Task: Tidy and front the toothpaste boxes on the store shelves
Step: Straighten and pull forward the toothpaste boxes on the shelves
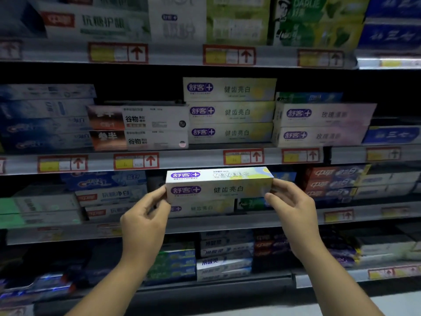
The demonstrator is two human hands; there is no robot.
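I hold a white and yellow toothpaste box [219,185] with a purple logo level in front of the shelves, front face toward me. My left hand [145,215] pinches its left end and my right hand [290,204] grips its right end. Directly above, on the middle shelf, a stack of three matching boxes [230,111] stands faced forward. Behind the held box, one more matching box [201,208] lies on the lower shelf, partly hidden.
Pink-tinted boxes [321,125] stack right of the matching pile, brown and white boxes [139,127] to its left. Shelf rails carry red and yellow price tags [136,161]. Red boxes [332,181] and blue boxes [102,181] fill the lower shelf on both sides.
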